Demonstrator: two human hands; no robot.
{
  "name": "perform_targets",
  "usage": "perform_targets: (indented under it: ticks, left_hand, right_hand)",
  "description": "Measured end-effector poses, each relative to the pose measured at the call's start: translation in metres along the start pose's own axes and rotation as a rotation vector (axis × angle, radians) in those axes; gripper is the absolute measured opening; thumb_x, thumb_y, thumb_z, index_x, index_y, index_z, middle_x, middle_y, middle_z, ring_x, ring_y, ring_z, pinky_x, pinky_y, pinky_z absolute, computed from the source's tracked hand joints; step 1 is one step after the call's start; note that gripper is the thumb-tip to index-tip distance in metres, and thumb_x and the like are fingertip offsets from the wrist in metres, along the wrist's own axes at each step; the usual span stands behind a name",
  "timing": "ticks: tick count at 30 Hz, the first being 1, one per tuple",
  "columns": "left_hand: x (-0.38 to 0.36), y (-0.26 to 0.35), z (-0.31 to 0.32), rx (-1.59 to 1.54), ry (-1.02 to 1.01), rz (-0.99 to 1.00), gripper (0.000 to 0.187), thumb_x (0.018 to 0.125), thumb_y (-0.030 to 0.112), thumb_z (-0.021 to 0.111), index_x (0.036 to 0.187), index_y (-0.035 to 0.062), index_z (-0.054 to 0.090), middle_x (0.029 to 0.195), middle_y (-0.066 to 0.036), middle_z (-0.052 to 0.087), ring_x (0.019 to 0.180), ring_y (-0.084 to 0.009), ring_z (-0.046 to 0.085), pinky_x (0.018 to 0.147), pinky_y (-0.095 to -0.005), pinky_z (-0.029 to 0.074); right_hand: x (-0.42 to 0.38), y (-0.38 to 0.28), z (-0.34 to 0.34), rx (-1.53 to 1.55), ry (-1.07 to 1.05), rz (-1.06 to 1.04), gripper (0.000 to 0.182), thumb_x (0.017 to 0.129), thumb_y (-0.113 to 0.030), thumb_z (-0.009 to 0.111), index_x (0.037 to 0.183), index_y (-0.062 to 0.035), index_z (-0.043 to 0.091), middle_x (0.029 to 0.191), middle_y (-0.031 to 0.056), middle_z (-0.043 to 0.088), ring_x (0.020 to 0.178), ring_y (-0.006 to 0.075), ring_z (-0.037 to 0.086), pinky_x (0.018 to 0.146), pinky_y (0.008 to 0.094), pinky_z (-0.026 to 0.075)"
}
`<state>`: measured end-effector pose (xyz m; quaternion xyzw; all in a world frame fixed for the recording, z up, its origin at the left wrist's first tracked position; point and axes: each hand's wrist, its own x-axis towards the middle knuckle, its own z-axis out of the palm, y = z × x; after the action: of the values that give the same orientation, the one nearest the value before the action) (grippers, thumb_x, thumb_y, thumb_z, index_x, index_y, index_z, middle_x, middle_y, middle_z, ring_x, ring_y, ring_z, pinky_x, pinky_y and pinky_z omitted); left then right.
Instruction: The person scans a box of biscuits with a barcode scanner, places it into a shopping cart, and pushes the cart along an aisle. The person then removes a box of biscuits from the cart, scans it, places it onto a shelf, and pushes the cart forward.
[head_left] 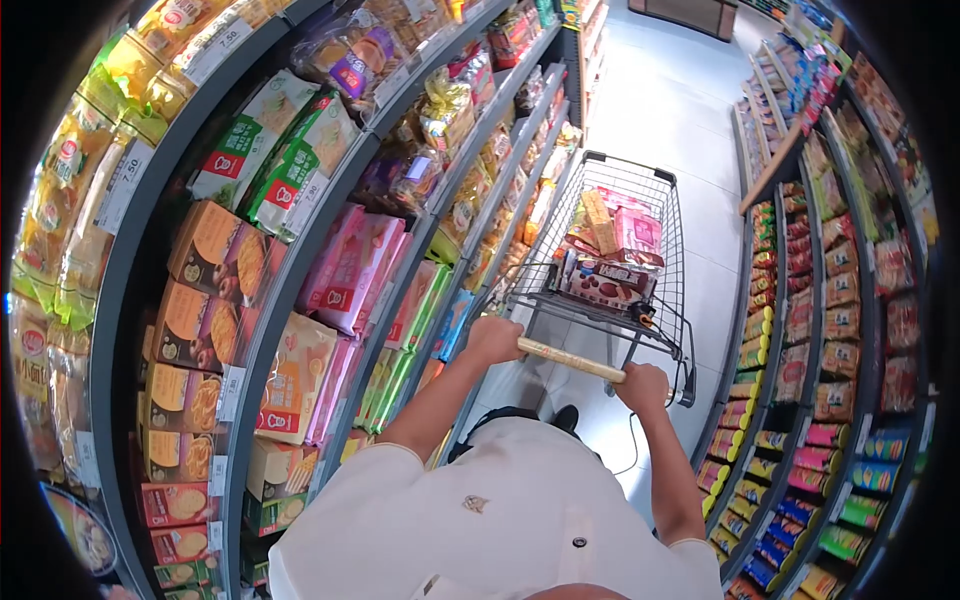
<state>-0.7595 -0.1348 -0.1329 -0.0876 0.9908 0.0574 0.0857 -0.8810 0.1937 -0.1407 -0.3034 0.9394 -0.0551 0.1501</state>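
My left hand [494,341] is wrapped round the left end of the shopping cart's pale handle [572,360]. Round the right end of the same bar closes my right hand [643,386]. Ahead of the handle stands the wire shopping cart [672,225], dark-rimmed. In its basket lie a pink package [637,232], a tan box [599,221] and a dark package with pictures of brown sweets [600,283]. Other packs in the basket overlap, and I cannot make out their kinds. A thin dark cord [634,445] hangs near my right hand.
Shelves of boxed and bagged snacks [350,270] rise close on the left, with price tags [231,393] on their edges. Shelves of canisters and packets [800,400] line the right. Pale floor tiles [680,90] run ahead between them. A dark-framed stand [690,15] is at the far end.
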Motion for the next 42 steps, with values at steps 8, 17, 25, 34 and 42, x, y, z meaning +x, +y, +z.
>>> perform_targets:
  ticks: [8,17,25,34,42]
  left_hand:
    - [0.03,-0.008,-0.001,0.018,0.005,0.014,0.033,0.072,0.046,0.077,0.08,0.0139,0.075,0.077,-0.009,0.074,0.076,-0.0341,0.074,0.068,-0.049,0.058]
    - [0.061,-0.011,-0.016,-0.027,0.004,0.001,0.034,0.075,0.049,0.075,0.077,0.0146,0.073,0.074,-0.011,0.072,0.073,-0.0359,0.072,0.066,-0.0501,0.057]
    - [0.093,-0.017,-0.028,-0.025,-0.018,0.009,0.035,0.078,0.048,0.075,0.083,0.0142,0.075,0.079,-0.01,0.075,0.078,-0.0346,0.074,0.069,-0.0496,0.058]
    - [0.141,-0.037,-0.022,-0.089,0.069,0.043,0.029,0.074,0.042,0.076,0.079,0.0141,0.075,0.076,-0.011,0.074,0.075,-0.035,0.074,0.067,-0.049,0.058]
    - [0.178,-0.05,-0.035,-0.092,-0.024,0.046,0.035,0.078,0.048,0.076,0.092,0.0163,0.079,0.087,-0.013,0.077,0.084,-0.0363,0.075,0.075,-0.0504,0.06]
  right_hand:
    - [0.03,0.007,-0.014,-0.007,-0.017,-0.031,0.027,0.083,-0.036,0.072,0.092,-0.0108,0.078,0.076,0.014,0.074,0.074,0.0352,0.074,0.07,0.0475,0.059]
    - [0.065,0.02,-0.014,-0.022,0.032,-0.033,0.031,0.079,-0.042,0.077,0.084,-0.0114,0.078,0.074,0.0139,0.073,0.072,0.0351,0.073,0.068,0.048,0.059]
    - [0.094,0.021,-0.036,-0.014,0.039,-0.028,0.029,0.078,-0.039,0.077,0.082,-0.01,0.077,0.074,0.0161,0.072,0.072,0.0362,0.073,0.068,0.0488,0.058]
    - [0.138,0.025,-0.047,-0.061,0.07,-0.012,0.027,0.078,-0.038,0.074,0.082,-0.0108,0.078,0.072,0.0157,0.072,0.069,0.0365,0.072,0.067,0.0485,0.059]
    - [0.175,0.031,-0.054,-0.085,-0.06,0.054,0.031,0.08,-0.042,0.07,0.088,-0.0139,0.08,0.079,0.0156,0.074,0.079,0.0381,0.073,0.074,0.0503,0.059]
